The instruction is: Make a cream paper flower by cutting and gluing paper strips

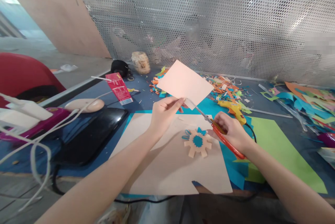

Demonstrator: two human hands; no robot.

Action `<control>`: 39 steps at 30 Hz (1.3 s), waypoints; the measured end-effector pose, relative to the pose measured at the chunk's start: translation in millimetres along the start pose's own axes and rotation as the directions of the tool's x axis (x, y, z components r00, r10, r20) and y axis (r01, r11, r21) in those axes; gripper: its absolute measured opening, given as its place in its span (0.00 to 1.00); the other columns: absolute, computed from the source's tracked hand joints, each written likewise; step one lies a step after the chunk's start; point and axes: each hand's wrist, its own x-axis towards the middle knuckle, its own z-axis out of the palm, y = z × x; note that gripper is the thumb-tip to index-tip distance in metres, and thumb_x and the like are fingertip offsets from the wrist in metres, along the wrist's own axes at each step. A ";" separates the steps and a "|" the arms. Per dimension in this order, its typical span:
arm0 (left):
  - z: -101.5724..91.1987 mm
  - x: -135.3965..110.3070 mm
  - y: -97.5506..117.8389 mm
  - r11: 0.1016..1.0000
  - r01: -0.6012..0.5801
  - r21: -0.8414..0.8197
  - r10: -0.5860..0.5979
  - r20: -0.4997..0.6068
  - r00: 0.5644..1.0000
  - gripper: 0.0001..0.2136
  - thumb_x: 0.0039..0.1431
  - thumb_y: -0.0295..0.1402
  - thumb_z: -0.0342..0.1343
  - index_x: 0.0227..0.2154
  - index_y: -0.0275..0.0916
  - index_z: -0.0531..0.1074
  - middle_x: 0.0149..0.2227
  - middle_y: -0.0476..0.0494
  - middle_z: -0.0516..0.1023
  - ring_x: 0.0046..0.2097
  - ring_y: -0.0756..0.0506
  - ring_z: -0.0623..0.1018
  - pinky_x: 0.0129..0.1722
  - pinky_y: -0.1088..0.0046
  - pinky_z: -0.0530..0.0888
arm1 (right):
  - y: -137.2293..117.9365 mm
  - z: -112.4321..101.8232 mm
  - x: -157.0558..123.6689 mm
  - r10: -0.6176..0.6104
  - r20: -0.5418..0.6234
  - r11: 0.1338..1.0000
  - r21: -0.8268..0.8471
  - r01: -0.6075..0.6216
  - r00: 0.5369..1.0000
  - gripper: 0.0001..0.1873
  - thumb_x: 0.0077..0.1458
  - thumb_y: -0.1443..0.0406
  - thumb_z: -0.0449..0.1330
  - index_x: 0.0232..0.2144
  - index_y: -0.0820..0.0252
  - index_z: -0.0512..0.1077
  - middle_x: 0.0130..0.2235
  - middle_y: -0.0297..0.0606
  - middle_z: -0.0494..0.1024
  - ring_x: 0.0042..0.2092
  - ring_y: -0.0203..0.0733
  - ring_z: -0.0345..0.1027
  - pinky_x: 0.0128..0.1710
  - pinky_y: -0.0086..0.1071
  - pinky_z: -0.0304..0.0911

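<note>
My left hand [167, 112] pinches the near edge of a pale pink sheet of paper [186, 81], raised above the table. In my right hand [230, 131] is a pair of scissors [222, 136] with red-orange handles, its blades reaching to the sheet's near corner beside my left fingertips. Whether the blades are parted is hard to make out. Below lies a large cream sheet [172, 168] with a notch in its front edge. On it rests a gear-shaped paper cutout [192, 151] with a blue centre and blue petal pieces at its top.
A yellow glue gun [232, 108] lies behind my right hand. Paper scraps [227, 89] are heaped at the back. Green paper [277, 147] spreads to the right. A black phone [91, 136], white cables [34, 147] and a red drink carton [119, 89] occupy the left.
</note>
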 end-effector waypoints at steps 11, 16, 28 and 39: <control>2.5 2.5 -0.3 0.990 0.072 -0.119 -0.073 0.001 0.997 0.12 0.49 0.40 0.56 0.23 0.35 0.71 0.22 0.47 0.75 0.23 0.52 0.72 0.25 0.77 0.70 | 1.5 0.2 -1.0 -0.003 -0.009 1.000 0.008 0.003 1.000 0.18 0.42 0.57 0.62 0.25 0.57 0.56 0.21 0.26 0.59 0.22 0.31 0.50 0.20 0.26 0.50; 2.0 2.6 -1.3 0.994 0.051 -0.092 -0.050 0.012 0.999 0.10 0.51 0.38 0.55 0.23 0.36 0.70 0.22 0.47 0.75 0.24 0.51 0.73 0.26 0.76 0.71 | 3.0 0.3 -0.4 0.002 0.009 1.000 0.022 -0.002 1.000 0.18 0.43 0.57 0.62 0.26 0.57 0.56 0.22 0.26 0.59 0.23 0.31 0.51 0.22 0.26 0.52; 2.2 -0.3 5.4 0.999 -0.006 0.035 0.004 0.051 0.999 0.10 0.53 0.36 0.53 0.21 0.36 0.71 0.23 0.47 0.76 0.24 0.52 0.72 0.26 0.77 0.70 | -0.7 -0.6 -0.3 0.009 0.028 1.000 0.029 -0.010 1.000 0.19 0.43 0.56 0.61 0.26 0.57 0.55 0.22 0.26 0.57 0.23 0.31 0.50 0.21 0.27 0.50; 2.7 -0.7 6.9 0.999 0.014 0.047 -0.016 0.039 0.999 0.11 0.52 0.36 0.53 0.22 0.35 0.72 0.23 0.45 0.77 0.24 0.51 0.74 0.26 0.76 0.70 | 0.5 -1.7 0.1 -0.014 0.014 1.000 -0.027 0.015 1.000 0.17 0.44 0.57 0.60 0.25 0.57 0.55 0.21 0.26 0.56 0.22 0.31 0.49 0.20 0.26 0.48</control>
